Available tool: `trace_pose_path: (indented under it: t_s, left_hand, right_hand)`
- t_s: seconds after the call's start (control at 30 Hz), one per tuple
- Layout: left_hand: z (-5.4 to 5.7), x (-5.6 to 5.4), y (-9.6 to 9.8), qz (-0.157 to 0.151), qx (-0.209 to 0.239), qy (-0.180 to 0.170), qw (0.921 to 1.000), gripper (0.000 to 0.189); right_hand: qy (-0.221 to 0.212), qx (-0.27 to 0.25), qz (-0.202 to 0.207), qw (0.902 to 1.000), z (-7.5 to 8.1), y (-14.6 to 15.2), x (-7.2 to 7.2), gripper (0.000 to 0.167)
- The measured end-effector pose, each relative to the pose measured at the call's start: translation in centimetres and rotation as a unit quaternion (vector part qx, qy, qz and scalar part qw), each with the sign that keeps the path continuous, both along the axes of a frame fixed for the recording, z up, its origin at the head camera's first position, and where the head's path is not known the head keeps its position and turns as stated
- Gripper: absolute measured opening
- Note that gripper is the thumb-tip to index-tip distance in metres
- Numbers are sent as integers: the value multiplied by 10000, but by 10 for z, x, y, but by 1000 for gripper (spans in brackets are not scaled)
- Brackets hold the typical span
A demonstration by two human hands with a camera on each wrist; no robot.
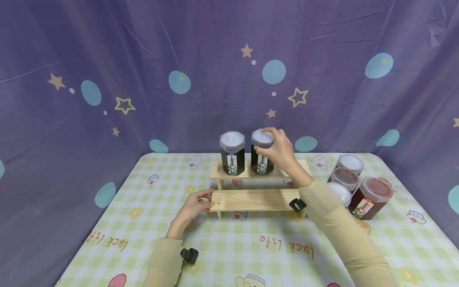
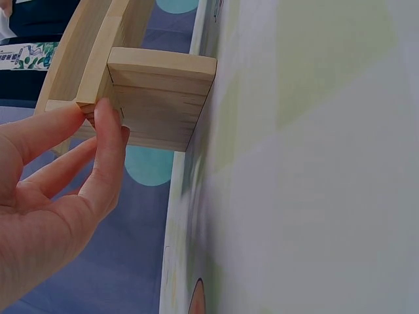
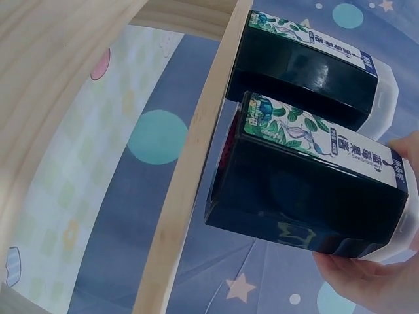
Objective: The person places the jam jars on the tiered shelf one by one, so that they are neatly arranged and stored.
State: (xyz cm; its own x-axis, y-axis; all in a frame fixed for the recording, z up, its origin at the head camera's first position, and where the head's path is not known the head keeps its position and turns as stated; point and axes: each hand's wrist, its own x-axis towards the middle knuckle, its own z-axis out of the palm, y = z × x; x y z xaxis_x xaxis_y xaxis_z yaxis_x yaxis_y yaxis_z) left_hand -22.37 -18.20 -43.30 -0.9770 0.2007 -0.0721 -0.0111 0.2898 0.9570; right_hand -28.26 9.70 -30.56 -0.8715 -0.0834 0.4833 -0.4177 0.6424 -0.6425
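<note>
A two-tier wooden display rack (image 1: 259, 200) stands on the table. My right hand (image 1: 279, 149) grips a dark jam jar (image 3: 308, 186) near its frosted white lid, thumb on one side and fingers on the other. That jar is upright over the upper board, its base at or just above the wood; a thin gap shows in the right wrist view. Just left of it on the same board stands a matching dark jam jar (image 1: 233, 155). My left hand (image 1: 193, 206) pinches the left end of the lower board, thumb and fingertips at its corner (image 2: 91, 98).
Right of the rack, several more jars are grouped on the table, among them a red-labelled jar (image 1: 370, 199) and a white-lidded jar (image 1: 349, 163). A green-checked cloth (image 1: 143, 223) covers the table. Behind it hangs a purple curtain (image 1: 215, 107).
</note>
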Motion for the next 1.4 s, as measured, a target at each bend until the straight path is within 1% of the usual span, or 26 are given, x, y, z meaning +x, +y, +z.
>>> trace_pose_path:
  t_s: [0.3,0.57,0.8,1.03,1.2,1.4]
  left_hand:
    - [0,0,0,29,-30,-27,10000,50]
    - [-1,-1,0,82,53,-116,9999,49]
    - [0,0,0,20,-18,-63,10000,50]
    - [0,-1,0,-36,-21,-11,10000,50]
    - [-1,-1,0,-29,-70,-21,10000,50]
    - [0,0,0,32,-57,-10,10000,50]
  right_hand:
    - [-132,-1,132,9998,-2,-4,-1,55]
    - [-175,-3,201,9996,-5,-8,-2,54]
    - [-283,72,392,9988,-6,-7,-1,55]
    - [-489,137,609,9968,-7,-4,3,59]
    - [-401,173,654,9969,-7,-1,7,56]
    - [-109,120,610,9980,-4,5,16,52]
